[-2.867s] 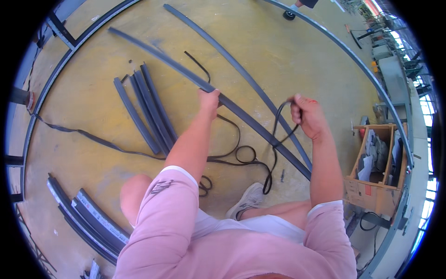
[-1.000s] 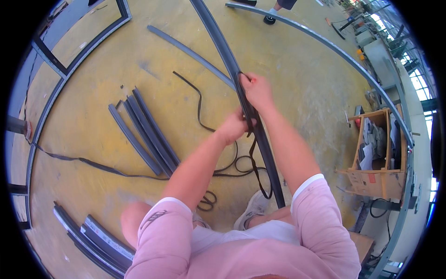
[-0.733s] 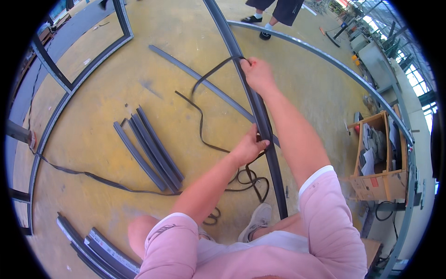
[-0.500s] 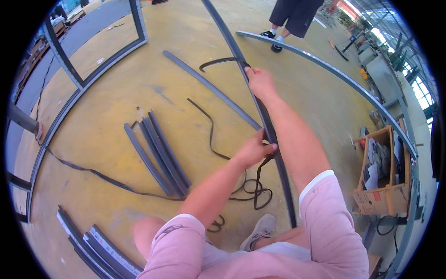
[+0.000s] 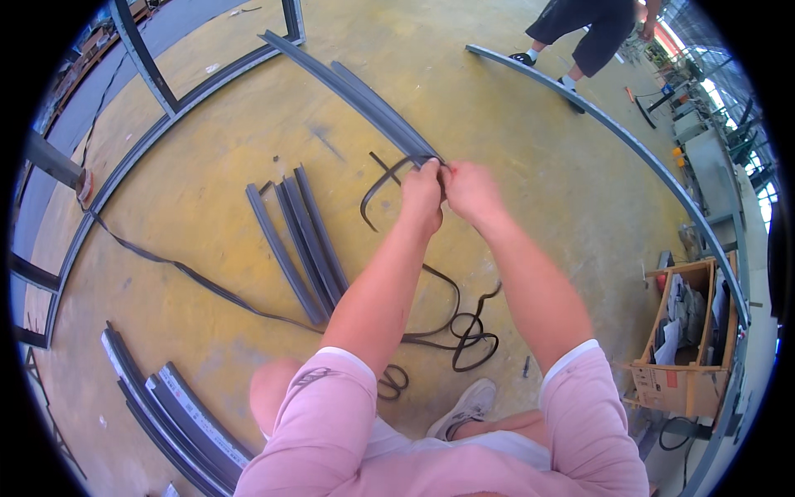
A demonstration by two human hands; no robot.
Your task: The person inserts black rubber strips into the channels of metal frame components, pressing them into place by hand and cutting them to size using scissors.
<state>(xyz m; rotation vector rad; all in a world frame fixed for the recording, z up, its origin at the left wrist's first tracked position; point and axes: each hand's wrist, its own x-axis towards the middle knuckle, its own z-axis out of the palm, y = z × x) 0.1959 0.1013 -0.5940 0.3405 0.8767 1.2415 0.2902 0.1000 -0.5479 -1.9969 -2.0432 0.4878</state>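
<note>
My hands meet at the near end of a long dark grey profile point(image 5: 356, 98), which slants away to the far left. My left hand point(image 5: 421, 197) is closed round that end. Close against it, my right hand point(image 5: 472, 192) pinches a thin black rubber strip point(image 5: 364, 197), which curls out to the left over the profile. Just what lies between the fingers is partly hidden. A second, similar profile point(image 5: 352, 74) lies alongside the first on its right. More black strip point(image 5: 474, 338) lies in loops on the floor below my hands and trails to the left.
Several short grey profiles point(image 5: 286, 240) lie left of my forearms, with another stack point(image 5: 178, 422) at lower left. A large dark frame point(image 5: 174, 112) stands at far left. On the right are a long curved metal bar point(image 5: 613, 124), a wooden crate point(image 5: 687, 373) and another person's legs point(image 5: 571, 37).
My hands have come together at the profile's near end; my left hand moved farther away from me. The profile has swung to the left, and its near end no longer lies by my foot.
</note>
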